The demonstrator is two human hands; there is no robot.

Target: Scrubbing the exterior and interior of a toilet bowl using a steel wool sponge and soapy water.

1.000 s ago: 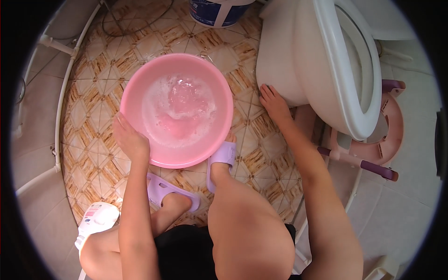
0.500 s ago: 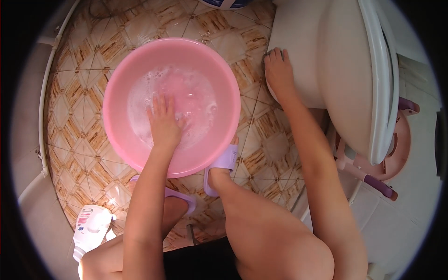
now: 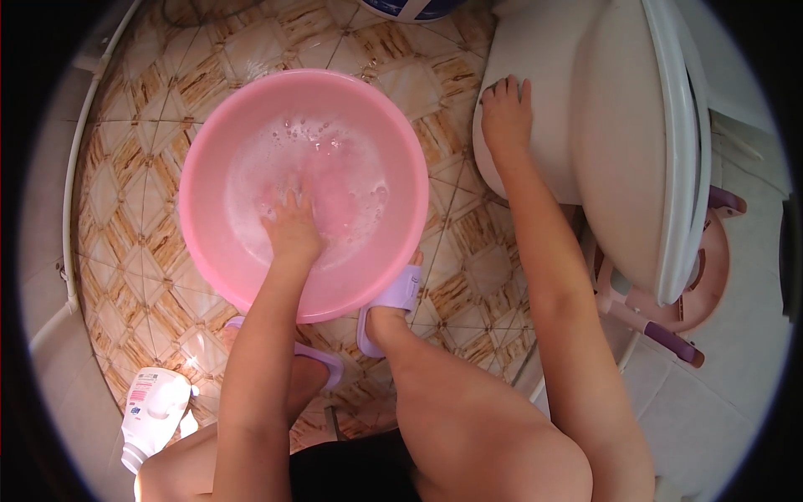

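A round pink basin point(image 3: 209, 243) stands on the tiled floor in front of me, holding soapy water point(image 3: 351, 180) with foam and bubbles. My left hand point(image 3: 293, 230) dips into the water left of the basin's middle. Its fingers are spread and partly under the surface, and no object shows in them. To the right, my right hand point(image 3: 506, 113) rests on the base of a white toilet point(image 3: 535, 75), fingers stretched out and holding nothing.
Lilac slippers point(image 3: 393, 293) are on my feet, close to the basin's near rim. A white plastic bottle point(image 3: 155, 410) lies at the lower left. A pink and purple toilet seat with handles point(image 3: 686, 309) is behind the toilet. A dark blue container point(image 3: 410, 7) stands at the far edge.
My left hand has sunk deeper, with its fingertips now under the water. The foam has shifted. My right hand stays on the toilet base, and the whole view has moved slightly.
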